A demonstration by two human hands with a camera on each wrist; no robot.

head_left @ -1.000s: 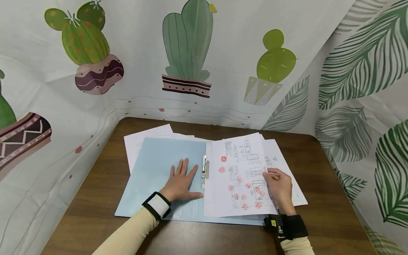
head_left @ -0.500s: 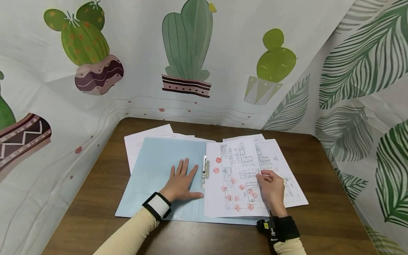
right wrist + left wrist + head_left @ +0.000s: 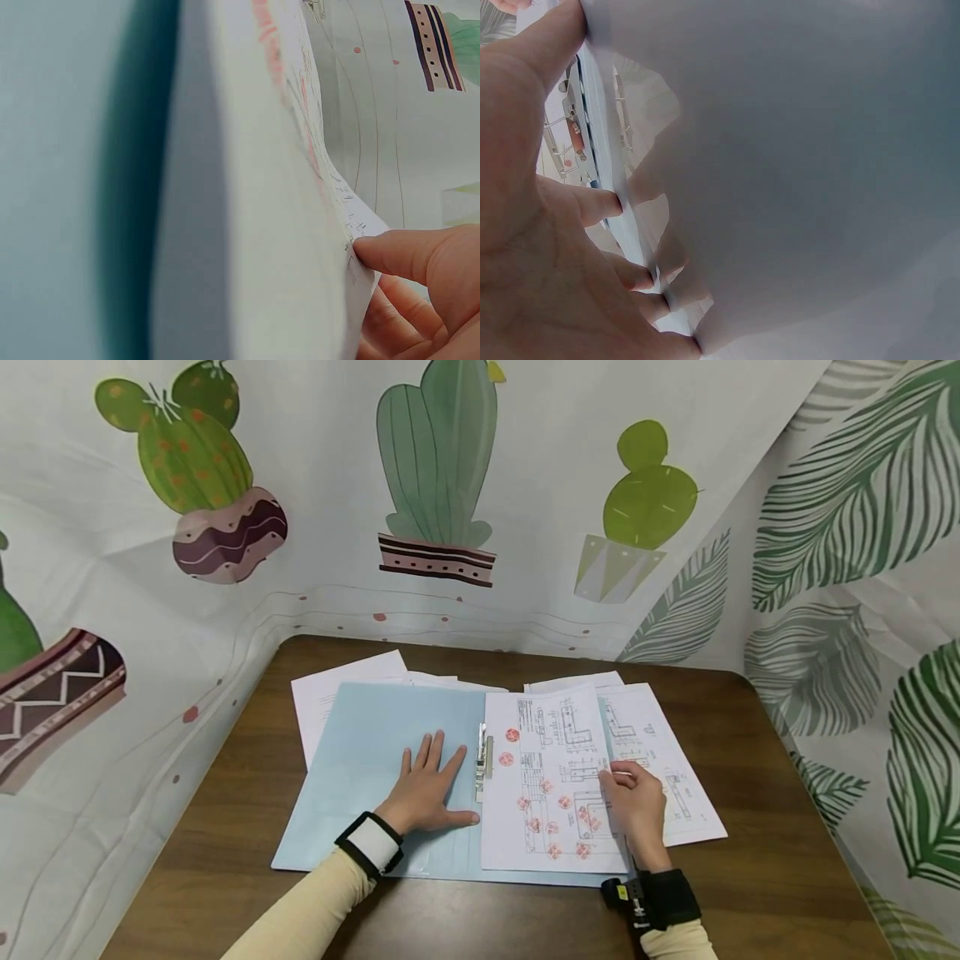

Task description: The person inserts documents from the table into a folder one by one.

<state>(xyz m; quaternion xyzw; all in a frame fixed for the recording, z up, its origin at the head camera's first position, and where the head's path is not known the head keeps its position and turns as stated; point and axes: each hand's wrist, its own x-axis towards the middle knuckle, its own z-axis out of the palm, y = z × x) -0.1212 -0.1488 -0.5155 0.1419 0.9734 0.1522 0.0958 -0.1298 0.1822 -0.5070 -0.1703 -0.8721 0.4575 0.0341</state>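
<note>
Now the left hand (image 3: 427, 792) lies spread on the blue folder (image 3: 401, 714) on the desk (image 3: 465, 914); the right hand (image 3: 639, 803) pinches, at its three-o'clock edge, the red-stamped sheet (image 3: 551, 772) over the folder's right half.

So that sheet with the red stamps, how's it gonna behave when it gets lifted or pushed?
The stamped sheet is probably floppy: it curves clearly in the right wrist view. It's likely light, since it looks like thin paper. Pushed edge-on, it may buckle or crease, as it already bends.
</note>
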